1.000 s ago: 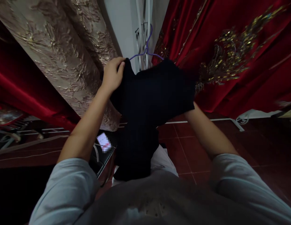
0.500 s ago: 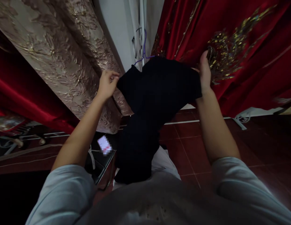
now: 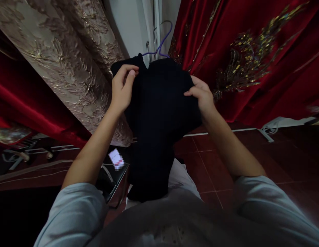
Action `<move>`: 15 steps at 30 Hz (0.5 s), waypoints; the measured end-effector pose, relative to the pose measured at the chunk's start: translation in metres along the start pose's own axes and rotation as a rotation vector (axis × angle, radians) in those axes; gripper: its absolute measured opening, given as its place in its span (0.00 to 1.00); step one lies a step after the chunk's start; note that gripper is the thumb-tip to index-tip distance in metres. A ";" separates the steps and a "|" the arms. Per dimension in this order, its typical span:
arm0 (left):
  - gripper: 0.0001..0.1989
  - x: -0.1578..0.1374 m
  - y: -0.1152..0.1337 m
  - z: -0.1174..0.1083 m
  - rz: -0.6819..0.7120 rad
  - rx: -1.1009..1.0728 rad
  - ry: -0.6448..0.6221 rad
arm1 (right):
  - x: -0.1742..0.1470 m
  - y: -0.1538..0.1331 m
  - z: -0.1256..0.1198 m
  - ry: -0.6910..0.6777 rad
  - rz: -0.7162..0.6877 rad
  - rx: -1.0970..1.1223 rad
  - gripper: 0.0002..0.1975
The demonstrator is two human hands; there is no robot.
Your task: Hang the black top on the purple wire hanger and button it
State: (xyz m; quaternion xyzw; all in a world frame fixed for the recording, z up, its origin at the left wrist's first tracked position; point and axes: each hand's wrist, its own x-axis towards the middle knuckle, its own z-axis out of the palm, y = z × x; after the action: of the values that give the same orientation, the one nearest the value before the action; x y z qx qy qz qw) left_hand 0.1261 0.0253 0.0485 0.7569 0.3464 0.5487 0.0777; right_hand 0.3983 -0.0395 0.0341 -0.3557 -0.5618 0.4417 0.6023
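A black top (image 3: 159, 113) hangs from a purple hanger (image 3: 161, 48), whose hook and neck rise above the collar. Its lower part drapes down toward my lap. At the shoulder on the left, my left hand (image 3: 123, 87) pinches the cloth between thumb and fingers. My right hand (image 3: 204, 97) grips the opposite shoulder edge, thumb on top and the other fingers partly behind the fabric. The dark cloth hides the hanger's arms and most of its own folds.
A pink-beige embossed curtain or gown (image 3: 79, 75) hangs close on the left. Red satin with gold sequins (image 3: 247, 61) hangs on the right. A lit phone (image 3: 116, 158) lies on a black stool-like surface (image 3: 120, 173). White rack feet (image 3: 269, 132) stand on the red tiled floor (image 3: 208, 161).
My left hand has moved onto the top's left shoulder, which now spreads further left. My right hand has come inward and closed on the cloth. More of the purple hanger's hook shows.
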 end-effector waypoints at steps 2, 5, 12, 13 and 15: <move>0.20 0.004 0.006 0.002 -0.033 -0.129 -0.067 | -0.007 0.002 0.012 0.044 -0.001 -0.019 0.12; 0.20 0.004 0.015 0.003 -0.099 -0.206 -0.176 | -0.009 0.007 0.017 0.076 -0.051 0.025 0.11; 0.16 -0.005 0.047 0.001 -0.261 -0.529 -0.105 | -0.027 0.004 0.006 -0.240 -0.423 -0.350 0.19; 0.14 -0.005 0.051 0.001 -0.328 -0.622 -0.088 | -0.033 0.003 0.008 -0.385 -0.442 -0.455 0.24; 0.12 -0.007 0.056 0.000 -0.493 -0.716 -0.084 | -0.040 0.002 0.012 -0.631 -0.450 -0.572 0.28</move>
State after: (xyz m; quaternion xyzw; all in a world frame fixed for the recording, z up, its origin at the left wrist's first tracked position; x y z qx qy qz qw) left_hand 0.1493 -0.0215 0.0711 0.5986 0.3011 0.5680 0.4779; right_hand 0.3870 -0.0769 0.0187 -0.2252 -0.8792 0.2143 0.3610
